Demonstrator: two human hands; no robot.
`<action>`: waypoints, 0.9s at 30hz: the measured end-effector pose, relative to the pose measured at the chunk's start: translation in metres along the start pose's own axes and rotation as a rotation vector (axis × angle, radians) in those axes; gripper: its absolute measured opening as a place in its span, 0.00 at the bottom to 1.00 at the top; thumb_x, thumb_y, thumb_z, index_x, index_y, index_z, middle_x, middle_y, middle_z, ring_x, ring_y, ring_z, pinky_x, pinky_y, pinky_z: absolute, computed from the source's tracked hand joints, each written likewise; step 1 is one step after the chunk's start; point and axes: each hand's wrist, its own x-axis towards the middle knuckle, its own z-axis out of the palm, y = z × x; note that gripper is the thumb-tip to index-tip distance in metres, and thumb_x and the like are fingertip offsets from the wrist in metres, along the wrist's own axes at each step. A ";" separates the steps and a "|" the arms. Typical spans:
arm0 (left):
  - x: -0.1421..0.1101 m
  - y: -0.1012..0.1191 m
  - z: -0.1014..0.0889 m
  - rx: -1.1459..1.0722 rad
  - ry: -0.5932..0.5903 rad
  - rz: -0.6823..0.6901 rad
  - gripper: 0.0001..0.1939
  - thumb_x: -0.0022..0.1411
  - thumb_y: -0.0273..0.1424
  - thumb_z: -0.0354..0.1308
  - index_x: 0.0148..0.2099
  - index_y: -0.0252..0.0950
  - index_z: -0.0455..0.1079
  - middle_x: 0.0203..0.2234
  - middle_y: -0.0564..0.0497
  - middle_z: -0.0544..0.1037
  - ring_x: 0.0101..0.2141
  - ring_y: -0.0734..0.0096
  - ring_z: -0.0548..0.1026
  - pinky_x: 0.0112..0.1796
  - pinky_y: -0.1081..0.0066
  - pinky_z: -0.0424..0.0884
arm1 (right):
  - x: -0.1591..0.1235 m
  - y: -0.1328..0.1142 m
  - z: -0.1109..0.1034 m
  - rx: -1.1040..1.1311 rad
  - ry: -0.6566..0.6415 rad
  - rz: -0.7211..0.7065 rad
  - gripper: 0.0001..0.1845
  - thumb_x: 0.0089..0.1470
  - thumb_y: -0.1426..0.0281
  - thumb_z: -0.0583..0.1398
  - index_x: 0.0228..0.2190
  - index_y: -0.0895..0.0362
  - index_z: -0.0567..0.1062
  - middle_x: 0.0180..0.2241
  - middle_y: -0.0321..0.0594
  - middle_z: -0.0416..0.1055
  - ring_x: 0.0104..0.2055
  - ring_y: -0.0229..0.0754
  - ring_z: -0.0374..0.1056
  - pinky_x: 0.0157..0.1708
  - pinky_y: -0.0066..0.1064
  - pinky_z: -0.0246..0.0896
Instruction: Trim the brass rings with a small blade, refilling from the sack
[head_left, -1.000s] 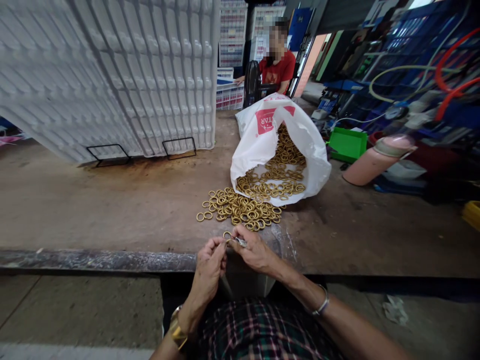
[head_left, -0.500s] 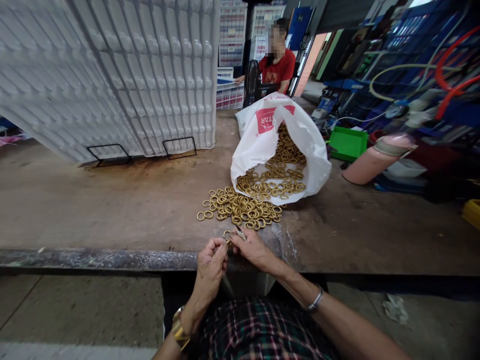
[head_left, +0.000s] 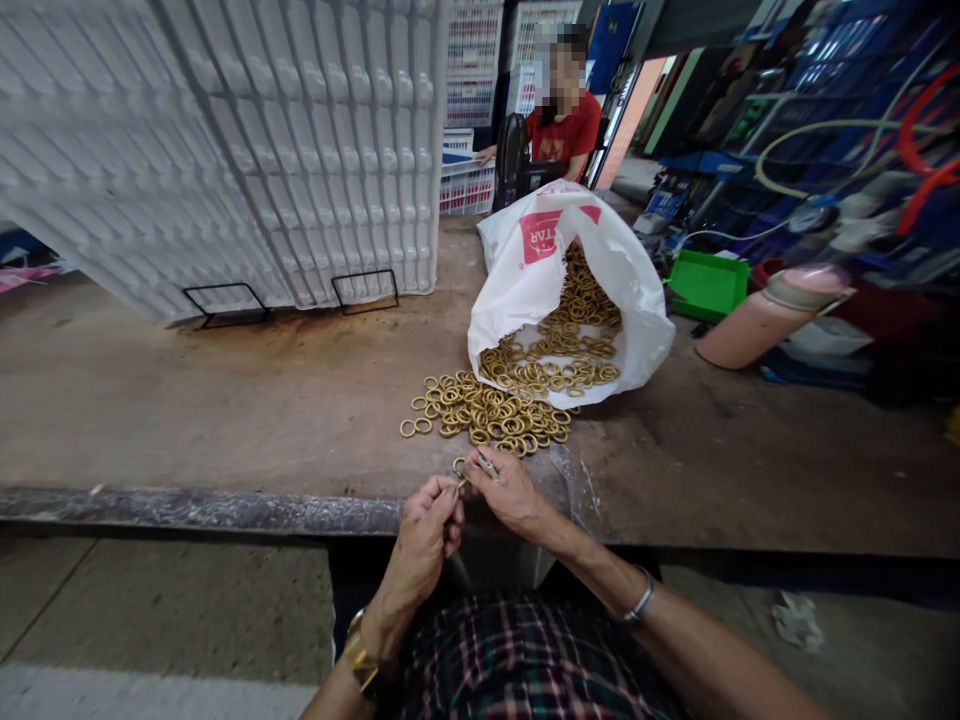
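My left hand (head_left: 429,530) is closed in a pinch just over the table's front edge, gripping a brass-coloured ring (head_left: 459,464) by its near side. Against the same ring rest the fingers of my right hand (head_left: 514,500). That hand is closed around a small pointed metal tool (head_left: 487,465), most of it hidden by the fingers, so its exact kind cannot be made out. Just beyond both hands lies a loose pile of brass-coloured rings (head_left: 495,415). It spills from the mouth of a white plastic sack (head_left: 645,340) lying on its side, with more rings inside.
White ribbed plastic panels (head_left: 330,150) stand on the brown table (head_left: 225,400) at the left, in black wire supports (head_left: 365,290). A green tray (head_left: 709,285) and a pink bottle (head_left: 765,325) are at the right. Behind the sack sits a person in red (head_left: 566,135).
The view has shifted slightly, moving the scene a little to the right. Both hands stay together at the ring, and the tool in my right hand has turned a little.
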 end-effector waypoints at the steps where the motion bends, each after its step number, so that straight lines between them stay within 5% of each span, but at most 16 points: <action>1: 0.000 0.001 0.000 -0.025 -0.009 0.000 0.15 0.55 0.41 0.56 0.32 0.35 0.60 0.18 0.59 0.63 0.16 0.85 0.56 0.16 0.82 0.48 | 0.000 0.000 -0.001 -0.026 0.002 0.002 0.11 0.51 0.67 0.51 0.20 0.57 0.64 0.17 0.30 0.59 0.22 0.33 0.55 0.24 0.24 0.51; 5: -0.001 0.003 0.002 -0.105 0.006 0.007 0.15 0.53 0.40 0.58 0.33 0.34 0.62 0.19 0.58 0.64 0.16 0.85 0.57 0.16 0.81 0.48 | -0.004 0.003 -0.001 -0.220 0.010 -0.046 0.10 0.54 0.69 0.50 0.25 0.57 0.68 0.21 0.34 0.65 0.25 0.35 0.59 0.27 0.25 0.51; 13: -0.002 0.004 0.004 -0.079 0.095 0.045 0.17 0.51 0.42 0.59 0.36 0.34 0.63 0.20 0.57 0.67 0.16 0.85 0.57 0.16 0.82 0.49 | -0.014 0.002 0.003 -0.713 -0.185 -0.032 0.12 0.49 0.76 0.50 0.35 0.57 0.70 0.27 0.40 0.72 0.27 0.38 0.63 0.26 0.28 0.45; 20: -0.002 0.000 0.004 0.096 0.178 0.075 0.18 0.51 0.45 0.58 0.31 0.35 0.62 0.17 0.59 0.65 0.15 0.84 0.57 0.16 0.81 0.50 | -0.013 -0.005 0.002 -0.851 -0.236 0.037 0.15 0.49 0.77 0.50 0.39 0.58 0.68 0.31 0.44 0.73 0.30 0.41 0.67 0.27 0.29 0.46; 27: -0.006 -0.003 0.000 0.079 0.131 0.051 0.16 0.55 0.44 0.55 0.30 0.36 0.60 0.17 0.60 0.63 0.15 0.85 0.56 0.16 0.81 0.49 | -0.015 -0.008 0.009 -0.906 -0.230 0.092 0.15 0.50 0.79 0.50 0.41 0.59 0.66 0.35 0.48 0.73 0.34 0.44 0.68 0.30 0.30 0.51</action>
